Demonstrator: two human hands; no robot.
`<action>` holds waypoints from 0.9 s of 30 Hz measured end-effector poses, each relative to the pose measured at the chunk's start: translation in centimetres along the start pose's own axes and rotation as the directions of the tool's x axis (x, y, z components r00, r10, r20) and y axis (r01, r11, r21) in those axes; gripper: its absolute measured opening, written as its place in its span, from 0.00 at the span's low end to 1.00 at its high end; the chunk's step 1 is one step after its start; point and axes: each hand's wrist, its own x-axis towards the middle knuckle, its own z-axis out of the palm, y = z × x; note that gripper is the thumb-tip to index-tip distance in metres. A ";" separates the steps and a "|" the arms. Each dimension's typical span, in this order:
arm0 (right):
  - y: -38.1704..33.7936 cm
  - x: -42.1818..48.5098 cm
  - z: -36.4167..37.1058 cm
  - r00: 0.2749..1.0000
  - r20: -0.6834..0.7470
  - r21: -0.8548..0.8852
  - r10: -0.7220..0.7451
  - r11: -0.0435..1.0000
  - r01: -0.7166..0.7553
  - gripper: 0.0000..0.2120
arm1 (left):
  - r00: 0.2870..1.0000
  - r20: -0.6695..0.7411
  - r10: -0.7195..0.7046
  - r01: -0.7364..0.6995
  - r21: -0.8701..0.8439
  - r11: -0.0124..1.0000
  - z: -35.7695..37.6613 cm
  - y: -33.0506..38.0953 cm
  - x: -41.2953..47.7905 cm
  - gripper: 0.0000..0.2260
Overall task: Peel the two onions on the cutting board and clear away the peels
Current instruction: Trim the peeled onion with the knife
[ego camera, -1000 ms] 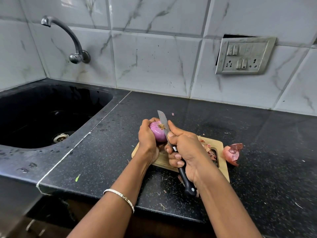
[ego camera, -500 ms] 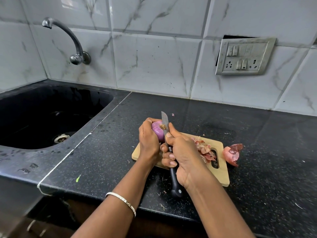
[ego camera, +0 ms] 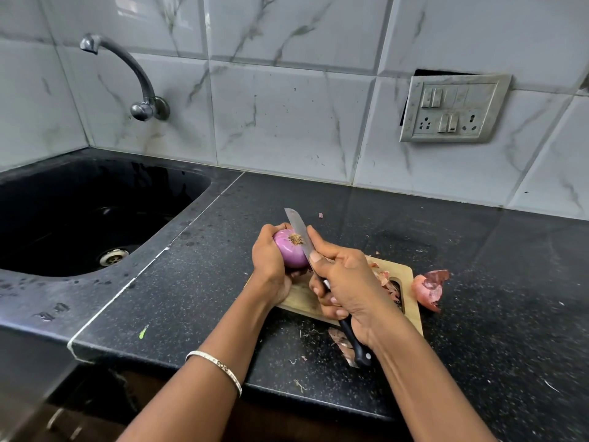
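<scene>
My left hand [ego camera: 269,263] grips a purple onion [ego camera: 290,252], mostly peeled, its root end facing up. It is held above the left end of the wooden cutting board [ego camera: 409,275]. My right hand [ego camera: 347,288] holds a black-handled knife [ego camera: 298,231], thumb along the blade, which lies against the onion's root. Loose pink peels [ego camera: 384,279] lie on the board near its handle slot. A large piece of onion skin [ego camera: 428,288] lies on the counter just right of the board. A second onion is not visible.
A black sink [ego camera: 79,215] with a wall tap [ego camera: 140,90] fills the left. The black counter [ego camera: 478,250] runs to the tiled wall, where a switch panel [ego camera: 452,110] hangs. Small peel scraps [ego camera: 341,341] lie near the counter's front edge.
Both hands shifted slightly while working the blade at the onion's root; the knife handle swung a little left, then back right. The peels on the board have not moved.
</scene>
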 end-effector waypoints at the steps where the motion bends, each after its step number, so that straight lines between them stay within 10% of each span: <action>1: -0.1 -0.1 -0.3 1.000 0.010 -0.037 -0.013 0.999 0.014 0.19 | 1.000 0.017 -0.013 0.013 0.002 1.000 0.0 0.2 -0.2 0.13; 14: -0.5 0.5 -1.4 0.994 0.067 -0.243 -0.085 0.965 0.099 0.20 | 0.987 0.140 -0.078 0.064 0.096 0.993 -0.6 1.0 -0.4 0.17; 27: -0.6 1.1 0.7 0.999 0.012 0.066 0.046 0.997 -0.047 0.19 | 0.991 0.134 0.022 -0.030 0.057 0.998 -0.7 0.1 0.3 0.16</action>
